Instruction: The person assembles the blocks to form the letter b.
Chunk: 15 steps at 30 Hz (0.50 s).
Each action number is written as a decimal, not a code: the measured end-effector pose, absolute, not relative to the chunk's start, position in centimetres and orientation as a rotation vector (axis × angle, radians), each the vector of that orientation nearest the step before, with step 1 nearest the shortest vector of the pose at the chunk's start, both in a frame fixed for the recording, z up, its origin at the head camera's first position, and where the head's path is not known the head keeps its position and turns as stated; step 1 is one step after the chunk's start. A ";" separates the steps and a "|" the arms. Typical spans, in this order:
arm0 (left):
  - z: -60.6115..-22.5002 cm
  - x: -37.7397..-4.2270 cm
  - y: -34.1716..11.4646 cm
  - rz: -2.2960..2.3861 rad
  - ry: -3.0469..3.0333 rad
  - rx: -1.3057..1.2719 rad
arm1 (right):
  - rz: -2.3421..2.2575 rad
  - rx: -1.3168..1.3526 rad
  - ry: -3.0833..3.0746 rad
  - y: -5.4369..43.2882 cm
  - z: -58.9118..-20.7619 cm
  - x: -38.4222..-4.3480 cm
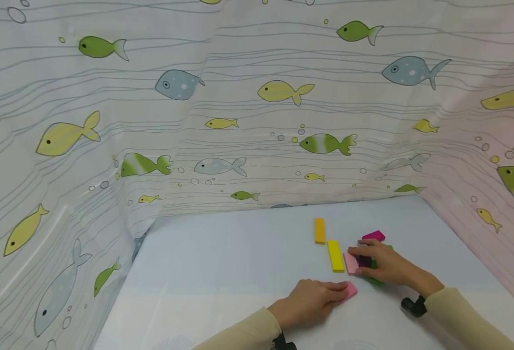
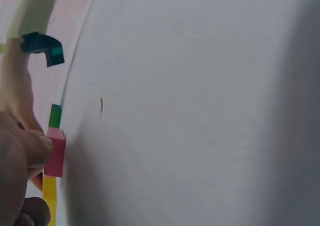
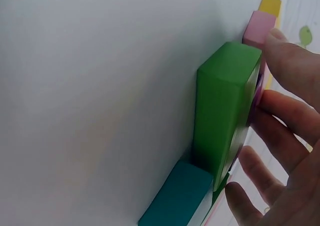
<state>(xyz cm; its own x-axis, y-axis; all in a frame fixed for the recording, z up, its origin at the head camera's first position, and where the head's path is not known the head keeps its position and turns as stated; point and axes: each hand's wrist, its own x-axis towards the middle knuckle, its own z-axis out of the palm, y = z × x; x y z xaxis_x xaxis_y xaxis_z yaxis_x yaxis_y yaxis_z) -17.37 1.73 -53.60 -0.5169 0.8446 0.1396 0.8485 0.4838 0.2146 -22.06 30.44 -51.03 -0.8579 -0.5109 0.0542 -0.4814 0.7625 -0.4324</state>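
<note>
Nearest the person, the left hand (image 1: 311, 301) pinches a pink block (image 1: 351, 290), thumb and fingers closed on it; that block points aslant, away and to the right, one end poking past the fingertips; just beyond it, with a narrow strip of table (image 1: 217, 272) showing between, lies a second pink block (image 1: 350, 264), its long axis running more nearly straight away from the person; that gap and difference in angle look like the relation that counts most; the right hand (image 1: 388, 265) is nearer to this second block, coming at it from the right, thumb at the near end and a fingertip by the far one, a pinch as I judge it, though how firm I cannot tell; beneath that hand sit a dark purple block (image 1: 364, 261) and a green block (image 3: 220, 105), with a teal block (image 3: 177, 193) next to the green; to the left a yellow block (image 1: 335, 256) lies lengthwise; farther off are a magenta block (image 1: 374, 236) and an orange block (image 1: 319, 231); behind hangs a fish-patterned curtain (image 1: 261, 146).
</note>
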 end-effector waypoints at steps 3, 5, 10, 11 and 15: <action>-53.4 -17.2 1.5 -0.356 -2.673 -1.532 | -0.689 -0.839 2.882 30.4 -51.1 -22.1; -53.3 -17.1 1.3 -0.319 -2.661 -1.525 | -0.684 -0.841 2.885 30.3 -51.2 -22.1; -53.2 -16.6 0.7 -0.205 -2.631 -1.499 | -0.638 -0.899 2.913 29.9 -51.4 -21.9; -53.1 -16.5 0.6 -0.178 -2.623 -1.495 | -0.628 -0.906 2.921 29.8 -51.4 -21.9; -52.9 -15.6 0.0 -0.056 -2.569 -1.469 | -0.598 -0.906 2.937 29.3 -51.5 -21.8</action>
<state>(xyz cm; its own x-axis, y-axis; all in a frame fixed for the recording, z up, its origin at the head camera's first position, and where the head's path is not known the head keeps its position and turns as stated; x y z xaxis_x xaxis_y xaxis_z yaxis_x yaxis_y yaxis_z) -15.62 -0.04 -52.95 -0.4952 0.8508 0.1757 0.8577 0.5109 -0.0570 -21.81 29.26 -51.55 -0.8325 -0.5448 0.1005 -0.5407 0.7596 -0.3616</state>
